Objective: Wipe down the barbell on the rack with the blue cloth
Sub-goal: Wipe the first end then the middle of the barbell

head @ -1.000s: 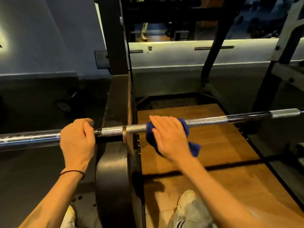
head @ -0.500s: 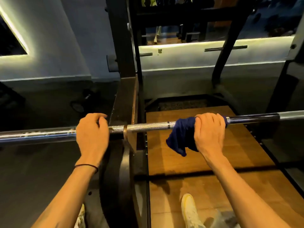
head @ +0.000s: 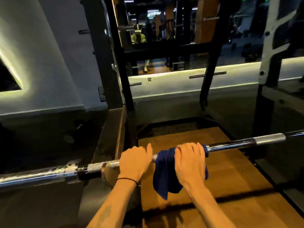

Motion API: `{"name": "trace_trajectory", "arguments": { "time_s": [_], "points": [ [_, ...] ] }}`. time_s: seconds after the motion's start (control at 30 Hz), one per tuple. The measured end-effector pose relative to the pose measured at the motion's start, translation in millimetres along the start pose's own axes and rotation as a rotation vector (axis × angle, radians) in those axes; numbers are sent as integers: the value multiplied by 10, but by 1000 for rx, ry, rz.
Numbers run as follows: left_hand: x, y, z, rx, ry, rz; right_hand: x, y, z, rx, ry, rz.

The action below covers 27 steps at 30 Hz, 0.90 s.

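A steel barbell runs across the view from lower left to upper right, resting on the rack. My left hand grips the knurled shaft just right of the rack's support, fingers curled over the top. Beside it, my right hand is wrapped around the bar with the blue cloth under the palm. The cloth's loose ends hang below the bar. The two hands sit close together, with a short piece of bare bar between them.
The black rack upright rises at left centre, with a second post further right. A wooden lifting platform lies below the bar. A mirror behind the rack shows a person in the gym.
My left hand has shifted along the bar from left of the rack support to right of it, close to my right hand. The view has tilted up and the cloth hangs lower.
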State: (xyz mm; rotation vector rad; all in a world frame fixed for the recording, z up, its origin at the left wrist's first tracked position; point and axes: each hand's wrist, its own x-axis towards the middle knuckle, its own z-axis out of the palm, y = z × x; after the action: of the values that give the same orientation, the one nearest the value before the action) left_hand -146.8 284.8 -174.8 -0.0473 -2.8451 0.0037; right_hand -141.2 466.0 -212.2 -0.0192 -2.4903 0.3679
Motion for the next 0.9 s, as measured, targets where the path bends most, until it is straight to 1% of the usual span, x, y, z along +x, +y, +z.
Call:
{"name": "trace_trajectory", "arguments": {
  "time_s": [0.03,0.07,0.1,0.13,0.2,0.23,0.3,0.33,0.37,0.43,0.5,0.57,0.6,0.63,0.67,0.7,0.77,0.83,0.87,0.9],
  "points": [
    [1,-10,33,31,5,76,28,-72,-18,-20,-17,40],
    [3,-7,23,67,1,111,43,-177,-23,-54,-49,58],
    [12,-16,10,83,1,106,30,-316,-24,-86,-95,43],
    [13,-20,-18,87,-1,89,-10,-446,1,-85,-113,-5],
    [5,-34,8,161,-7,94,-108,-575,49,33,-73,-136],
    [3,-35,56,182,27,108,-105,-525,72,88,-75,-215],
    [-8,-46,133,141,89,101,-25,-226,89,70,-99,-410],
    [-12,-30,118,93,98,51,42,-26,91,50,-96,-470],
    [-12,-22,126,60,138,14,108,182,79,44,-76,-461],
    [-10,9,147,20,231,-8,194,546,50,47,15,-310],
    [-31,12,176,-11,301,15,160,696,42,32,83,-60],
    [-15,1,186,-22,342,37,156,531,78,21,110,166],
    [-16,-2,190,-34,352,45,165,354,83,31,106,247],
    [-19,5,204,-44,354,46,147,143,92,63,98,275],
    [-23,14,219,-51,352,40,84,-64,125,106,75,229],
    [-23,17,235,-60,350,36,-7,-238,156,161,41,117],
    [-2,6,259,-61,345,38,-163,-393,148,197,-26,-175],
    [6,-16,287,-44,320,46,-73,-192,93,145,-96,-384],
    [3,-27,294,-45,310,51,0,-21,88,114,-113,-451],
    [3,-37,305,-50,315,58,61,166,74,91,-95,-464]
  ]
}}
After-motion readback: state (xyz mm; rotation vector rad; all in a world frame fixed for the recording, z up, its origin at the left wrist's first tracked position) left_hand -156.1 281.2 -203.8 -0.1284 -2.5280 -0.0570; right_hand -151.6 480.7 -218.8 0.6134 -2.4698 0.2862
